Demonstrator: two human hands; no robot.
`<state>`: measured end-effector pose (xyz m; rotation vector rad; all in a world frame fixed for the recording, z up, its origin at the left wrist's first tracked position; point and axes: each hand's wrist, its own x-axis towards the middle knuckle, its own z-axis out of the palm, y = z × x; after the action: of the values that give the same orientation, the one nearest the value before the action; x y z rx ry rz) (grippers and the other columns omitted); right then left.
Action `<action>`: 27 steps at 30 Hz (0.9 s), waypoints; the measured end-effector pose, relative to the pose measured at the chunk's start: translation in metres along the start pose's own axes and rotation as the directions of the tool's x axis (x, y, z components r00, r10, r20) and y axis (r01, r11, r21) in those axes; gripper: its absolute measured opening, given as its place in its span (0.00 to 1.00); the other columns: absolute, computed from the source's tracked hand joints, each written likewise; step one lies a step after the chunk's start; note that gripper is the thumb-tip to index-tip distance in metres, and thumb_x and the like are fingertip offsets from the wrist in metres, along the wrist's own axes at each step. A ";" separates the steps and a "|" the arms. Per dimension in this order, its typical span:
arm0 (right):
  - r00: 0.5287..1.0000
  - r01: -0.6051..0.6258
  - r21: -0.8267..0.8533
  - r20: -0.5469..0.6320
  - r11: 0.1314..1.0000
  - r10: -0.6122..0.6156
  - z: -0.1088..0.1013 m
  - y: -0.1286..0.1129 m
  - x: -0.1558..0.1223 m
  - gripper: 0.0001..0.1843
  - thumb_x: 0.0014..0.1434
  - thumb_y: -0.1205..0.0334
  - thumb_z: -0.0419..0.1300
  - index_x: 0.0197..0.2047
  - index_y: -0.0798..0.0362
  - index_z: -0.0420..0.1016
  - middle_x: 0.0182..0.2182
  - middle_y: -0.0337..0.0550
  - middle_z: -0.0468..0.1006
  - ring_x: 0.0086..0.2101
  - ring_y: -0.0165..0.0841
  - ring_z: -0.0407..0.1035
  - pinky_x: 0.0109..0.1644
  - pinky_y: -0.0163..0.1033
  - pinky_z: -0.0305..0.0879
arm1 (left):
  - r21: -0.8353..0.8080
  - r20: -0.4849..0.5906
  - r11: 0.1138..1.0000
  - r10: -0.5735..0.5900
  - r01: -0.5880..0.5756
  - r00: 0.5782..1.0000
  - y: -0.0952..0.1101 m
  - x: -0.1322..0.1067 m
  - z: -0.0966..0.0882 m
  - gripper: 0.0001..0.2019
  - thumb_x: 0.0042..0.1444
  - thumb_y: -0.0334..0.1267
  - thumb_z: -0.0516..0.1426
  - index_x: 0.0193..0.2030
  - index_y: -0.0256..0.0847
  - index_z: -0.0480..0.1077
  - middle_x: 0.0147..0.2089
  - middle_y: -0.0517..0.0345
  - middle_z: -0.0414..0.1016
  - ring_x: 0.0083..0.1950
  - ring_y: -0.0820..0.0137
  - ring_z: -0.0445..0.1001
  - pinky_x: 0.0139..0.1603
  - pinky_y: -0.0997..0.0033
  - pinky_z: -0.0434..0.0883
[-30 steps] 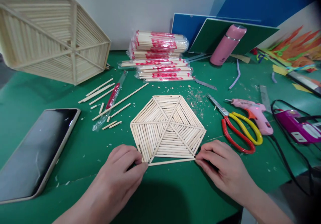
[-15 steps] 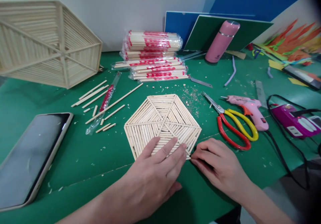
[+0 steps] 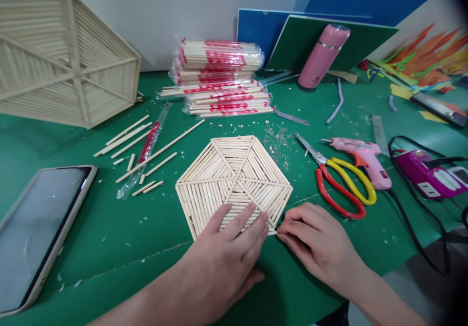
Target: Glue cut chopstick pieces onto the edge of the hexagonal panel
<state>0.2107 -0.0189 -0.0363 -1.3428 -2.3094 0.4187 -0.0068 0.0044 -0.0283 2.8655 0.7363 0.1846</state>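
A hexagon-like panel of wooden sticks [image 3: 204,204], crossed by spoke sticks, lies flat on the green table. Across its near part rests my left hand [image 3: 228,253], fingers spread and pressing on the sticks, hiding part of the near edge. At the panel's near right corner, the fingertips of my right hand [image 3: 314,243] are pinched together. Whether they grip the end of a stick there or something small is hidden. Scissors with red and yellow handles [image 3: 340,184] lie beyond my right hand, blades pointing away to the left.
A pink glue gun [image 3: 365,158] and purple device [image 3: 426,175] with cables lie right. Wrapped chopstick bundles [image 3: 223,82] and a pink flask [image 3: 323,58] stand behind. Left are cut sticks [image 3: 161,150], a phone [image 3: 40,233] and a larger stick structure [image 3: 102,82].
The view has shifted slightly, so things on the left appear farther left. Both hands keep nearly the same positions at the panel.
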 end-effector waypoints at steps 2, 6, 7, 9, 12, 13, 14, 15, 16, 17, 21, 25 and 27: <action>1.000 0.003 -0.002 0.005 1.000 -0.003 0.000 0.000 -0.001 0.06 0.57 0.66 0.54 0.34 0.52 0.73 0.31 0.42 0.72 0.31 0.31 0.65 0.34 0.38 0.61 | 0.004 0.008 1.000 -0.003 0.003 1.000 0.000 0.000 0.000 0.22 0.61 0.44 0.44 0.59 0.38 0.56 0.61 0.54 0.59 0.62 0.58 0.54 0.57 0.52 0.55; 1.000 0.013 0.001 0.006 1.000 -0.013 0.001 0.000 -0.001 0.05 0.57 0.67 0.55 0.34 0.52 0.72 0.31 0.42 0.72 0.31 0.31 0.64 0.34 0.38 0.61 | 0.015 0.026 1.000 0.006 -0.006 1.000 -0.001 0.000 0.000 0.22 0.61 0.44 0.43 0.60 0.37 0.55 0.62 0.55 0.58 0.62 0.58 0.54 0.57 0.52 0.54; 1.000 0.014 0.002 0.002 1.000 -0.014 0.000 -0.001 -0.001 0.05 0.57 0.67 0.55 0.34 0.53 0.72 0.31 0.42 0.72 0.31 0.31 0.64 0.34 0.38 0.60 | 0.014 0.027 1.000 0.008 -0.008 1.000 -0.001 0.000 0.000 0.22 0.61 0.44 0.43 0.60 0.37 0.55 0.62 0.55 0.58 0.62 0.58 0.54 0.57 0.52 0.54; 1.000 0.019 0.003 -0.003 1.000 -0.019 0.000 -0.001 -0.001 0.05 0.57 0.67 0.54 0.34 0.53 0.72 0.31 0.42 0.72 0.31 0.31 0.64 0.34 0.38 0.60 | 0.012 0.027 1.000 0.006 -0.006 1.000 -0.001 0.000 -0.001 0.22 0.62 0.44 0.43 0.60 0.37 0.55 0.62 0.55 0.57 0.62 0.58 0.54 0.58 0.53 0.53; 1.000 0.012 0.005 0.004 1.000 -0.012 0.000 -0.002 0.000 0.05 0.57 0.67 0.54 0.34 0.53 0.72 0.31 0.42 0.72 0.31 0.31 0.64 0.34 0.39 0.60 | 0.009 0.034 1.000 0.007 -0.008 0.999 -0.001 -0.001 -0.002 0.22 0.62 0.44 0.42 0.60 0.37 0.54 0.63 0.55 0.57 0.62 0.57 0.53 0.58 0.52 0.53; 1.000 0.009 0.009 0.004 1.000 -0.009 0.000 -0.002 0.000 0.05 0.57 0.68 0.54 0.34 0.53 0.72 0.31 0.43 0.72 0.31 0.32 0.64 0.34 0.39 0.60 | 0.005 0.035 1.000 0.007 -0.007 0.999 -0.001 -0.001 -0.002 0.22 0.62 0.43 0.42 0.60 0.37 0.54 0.62 0.55 0.57 0.62 0.57 0.53 0.58 0.52 0.53; 1.000 0.007 0.014 0.004 1.000 -0.007 0.000 -0.002 0.000 0.05 0.57 0.68 0.54 0.34 0.53 0.72 0.31 0.43 0.72 0.31 0.32 0.64 0.34 0.39 0.61 | 0.000 0.035 1.000 0.007 -0.007 0.999 -0.001 -0.001 -0.002 0.22 0.62 0.43 0.43 0.60 0.37 0.54 0.63 0.55 0.57 0.62 0.57 0.53 0.58 0.52 0.53; 1.000 0.006 0.019 0.003 1.000 -0.006 0.000 -0.002 0.000 0.05 0.57 0.68 0.55 0.34 0.53 0.72 0.31 0.43 0.72 0.31 0.32 0.64 0.34 0.39 0.61 | -0.005 0.032 1.000 0.005 -0.005 0.999 -0.001 -0.001 -0.002 0.22 0.62 0.43 0.43 0.60 0.37 0.53 0.63 0.55 0.57 0.62 0.58 0.53 0.58 0.52 0.53; 1.000 0.006 0.023 0.002 1.000 -0.006 0.001 -0.002 0.000 0.05 0.57 0.68 0.55 0.34 0.53 0.72 0.31 0.43 0.72 0.31 0.31 0.64 0.34 0.38 0.61 | -0.010 0.032 1.000 0.002 -0.002 0.999 -0.001 -0.001 -0.002 0.22 0.62 0.43 0.43 0.60 0.37 0.53 0.63 0.56 0.57 0.62 0.58 0.53 0.58 0.53 0.53; 1.000 0.006 0.027 0.003 1.000 -0.006 0.001 -0.001 0.000 0.05 0.57 0.68 0.55 0.34 0.53 0.72 0.31 0.43 0.72 0.31 0.31 0.64 0.34 0.38 0.61 | -0.013 0.032 1.000 -0.001 0.001 1.000 -0.001 -0.001 -0.002 0.22 0.62 0.43 0.43 0.60 0.38 0.53 0.63 0.56 0.57 0.62 0.58 0.53 0.58 0.53 0.53; 1.000 0.004 0.028 -0.008 1.000 -0.003 0.001 0.000 0.000 0.05 0.57 0.67 0.55 0.34 0.53 0.72 0.31 0.42 0.72 0.31 0.31 0.64 0.34 0.38 0.61 | -0.014 0.024 1.000 0.001 -0.001 1.000 -0.002 -0.001 -0.001 0.22 0.62 0.43 0.43 0.61 0.39 0.53 0.63 0.57 0.56 0.63 0.59 0.52 0.59 0.54 0.51; 1.000 0.004 0.027 -0.017 1.000 -0.003 0.002 0.000 -0.001 0.05 0.57 0.67 0.55 0.34 0.53 0.72 0.31 0.43 0.72 0.31 0.31 0.64 0.34 0.38 0.61 | -0.011 0.014 1.000 0.001 -0.001 1.000 -0.002 -0.002 -0.001 0.22 0.61 0.44 0.44 0.61 0.40 0.53 0.62 0.56 0.57 0.62 0.59 0.53 0.59 0.55 0.53; 1.000 -0.001 0.027 -0.017 1.000 0.001 0.002 -0.001 -0.001 0.05 0.57 0.67 0.55 0.34 0.53 0.71 0.31 0.43 0.72 0.31 0.32 0.64 0.34 0.38 0.61 | -0.003 0.011 1.000 0.001 -0.001 1.000 -0.002 -0.002 0.000 0.22 0.61 0.44 0.44 0.61 0.41 0.52 0.63 0.57 0.57 0.62 0.59 0.53 0.59 0.55 0.52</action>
<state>0.2097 -0.0206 -0.0381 -1.3299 -2.2813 0.4357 -0.0093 0.0053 -0.0288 2.8624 0.7319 0.1702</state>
